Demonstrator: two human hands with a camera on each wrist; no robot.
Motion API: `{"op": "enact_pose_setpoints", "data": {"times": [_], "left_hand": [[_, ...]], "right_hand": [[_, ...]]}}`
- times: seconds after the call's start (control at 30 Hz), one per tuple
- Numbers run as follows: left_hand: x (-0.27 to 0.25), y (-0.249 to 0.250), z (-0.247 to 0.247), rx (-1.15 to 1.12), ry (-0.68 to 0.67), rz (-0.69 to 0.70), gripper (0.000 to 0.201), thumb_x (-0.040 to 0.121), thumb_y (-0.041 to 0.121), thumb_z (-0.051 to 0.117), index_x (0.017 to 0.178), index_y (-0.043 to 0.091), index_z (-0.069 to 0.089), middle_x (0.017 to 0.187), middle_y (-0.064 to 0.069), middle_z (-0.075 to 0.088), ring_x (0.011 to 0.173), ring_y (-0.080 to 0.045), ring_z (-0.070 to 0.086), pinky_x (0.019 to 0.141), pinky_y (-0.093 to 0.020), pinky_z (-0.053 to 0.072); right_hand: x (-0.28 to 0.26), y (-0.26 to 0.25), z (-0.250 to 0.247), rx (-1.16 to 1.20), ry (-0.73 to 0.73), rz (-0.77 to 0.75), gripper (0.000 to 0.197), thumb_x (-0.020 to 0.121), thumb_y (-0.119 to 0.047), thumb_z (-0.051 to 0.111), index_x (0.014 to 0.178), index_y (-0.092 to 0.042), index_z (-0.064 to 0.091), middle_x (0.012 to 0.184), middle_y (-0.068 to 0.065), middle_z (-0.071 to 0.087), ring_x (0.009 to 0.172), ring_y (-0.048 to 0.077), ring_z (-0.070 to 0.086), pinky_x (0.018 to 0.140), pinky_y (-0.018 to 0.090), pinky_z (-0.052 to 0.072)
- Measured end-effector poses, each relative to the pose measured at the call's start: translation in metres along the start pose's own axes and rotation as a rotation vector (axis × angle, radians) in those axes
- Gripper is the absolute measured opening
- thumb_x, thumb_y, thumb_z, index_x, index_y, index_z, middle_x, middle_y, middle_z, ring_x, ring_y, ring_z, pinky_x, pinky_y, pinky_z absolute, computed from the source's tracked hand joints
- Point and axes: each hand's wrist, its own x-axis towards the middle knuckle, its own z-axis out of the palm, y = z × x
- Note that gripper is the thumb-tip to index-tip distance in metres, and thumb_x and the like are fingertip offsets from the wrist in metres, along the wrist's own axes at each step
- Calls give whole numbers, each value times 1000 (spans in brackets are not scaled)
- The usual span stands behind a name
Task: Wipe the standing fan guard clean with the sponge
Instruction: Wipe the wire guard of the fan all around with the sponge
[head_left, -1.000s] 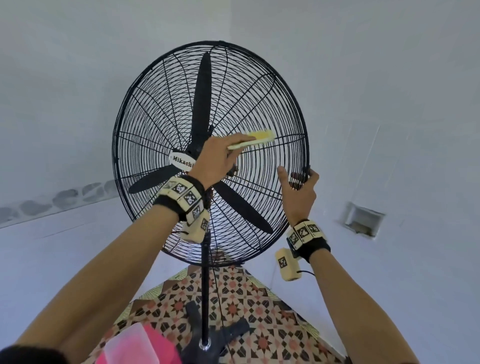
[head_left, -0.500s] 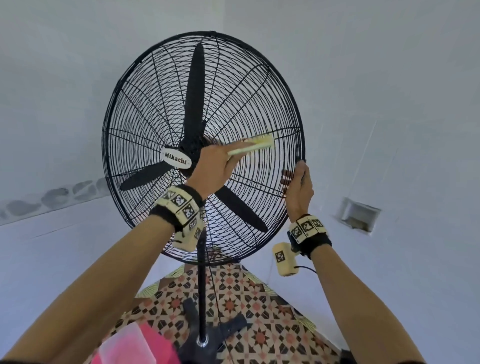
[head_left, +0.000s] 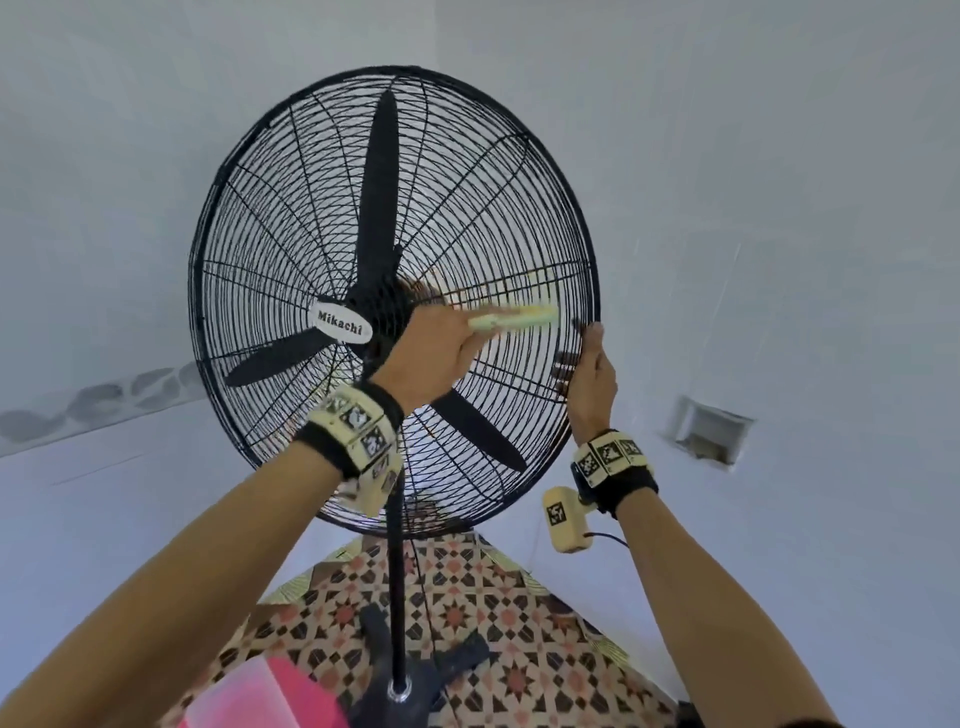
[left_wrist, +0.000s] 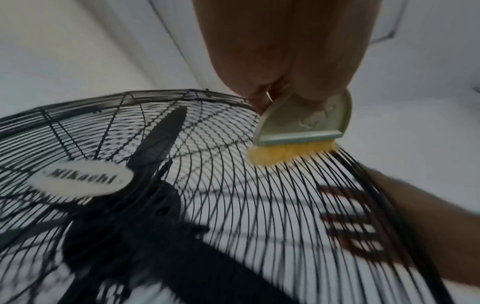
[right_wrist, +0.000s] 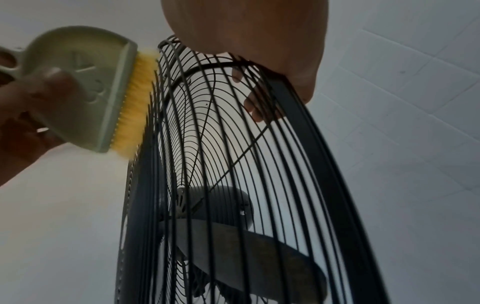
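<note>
The standing fan's black wire guard (head_left: 291, 218) faces me, tilted back, with three black blades behind it. My left hand (head_left: 447, 343) grips the sponge (head_left: 519, 316), a pale green plastic holder with a yellow pad. The pad presses on the guard's wires right of the hub, close to the rim; the sponge (left_wrist: 301, 127) shows this in the left wrist view. My right hand (head_left: 587, 364) grips the guard's right rim (right_wrist: 311, 133), thumb in front and fingers curled behind the wires. In the right wrist view the sponge (right_wrist: 85, 88) touches the front wires at upper left.
A white "Mikachi" badge (head_left: 340, 325) marks the hub. The black pole (head_left: 397, 571) drops to a base (head_left: 400, 691) on the patterned tile floor (head_left: 519, 623). A pink container (head_left: 270, 696) lies at the bottom left. White walls meet in a corner behind, with a recess (head_left: 706, 431) on the right.
My left hand has slid the sponge to the right across the wires, toward the rim. My right hand went from a loose touch to a closed hold on the rim.
</note>
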Motion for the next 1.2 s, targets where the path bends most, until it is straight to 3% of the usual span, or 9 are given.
{"op": "enact_pose_setpoints", "data": {"times": [0.13,0.33,0.43,0.53,0.67,0.83,1.0,1.1,1.2], "left_hand": [[-48,12,9,-122,-145,20,32,104,23,55,132,12,68,68,9,63,37,0,38,47,-4,37],[36,12,-27,27,149,-12,31,106,21,52,133,13,66,55,6,50,39,3,32,40,-10,33],[15,10,-12,43,-59,-24,32,108,24,50,134,14,66,58,-1,57,38,0,37,43,-10,38],[-26,22,-2,-57,-169,43,28,106,18,56,131,14,69,59,1,61,38,6,31,54,-1,37],[17,24,-19,-71,76,-31,27,106,21,53,131,17,63,58,-4,63,38,0,33,46,-5,38],[13,24,-6,-38,5,2,40,105,32,49,109,4,77,48,2,47,32,2,25,41,-9,35],[13,29,-13,-74,-143,-147,32,105,18,58,84,-2,71,68,-13,65,41,-1,39,48,-9,41],[51,40,-37,-5,47,-189,28,107,21,53,108,3,75,69,-7,64,43,-3,35,48,-11,39],[48,48,-37,172,-112,-69,41,110,31,41,119,9,74,57,13,38,44,2,31,45,-12,23]], "right_hand": [[2,5,-5,-19,1,-4,80,96,-81,23,148,-29,54,143,4,61,133,20,53,122,41,31],[3,4,1,-50,-35,-49,67,103,-69,23,148,-29,53,133,3,66,121,13,62,109,20,40],[2,5,0,-52,-35,-47,76,97,-79,19,146,-34,56,129,7,69,121,22,63,112,41,46],[2,6,-4,-59,-44,-44,67,103,-70,19,146,-34,56,122,3,70,117,21,62,110,39,44],[2,6,-6,-63,-54,-69,62,106,-65,18,144,-35,56,109,-3,72,97,11,66,84,22,45],[6,12,-5,-49,-69,-73,75,100,-76,18,148,-32,55,134,3,67,120,19,63,110,32,43],[8,12,-11,-27,-84,-65,57,108,-60,20,137,-32,61,113,-5,68,100,9,65,80,2,43],[2,10,-2,34,-95,-49,68,97,-79,21,129,-37,64,118,7,73,106,23,69,101,35,54],[1,11,-3,106,-124,-3,85,88,-88,24,136,-31,63,128,6,70,117,23,66,108,45,50]]}}
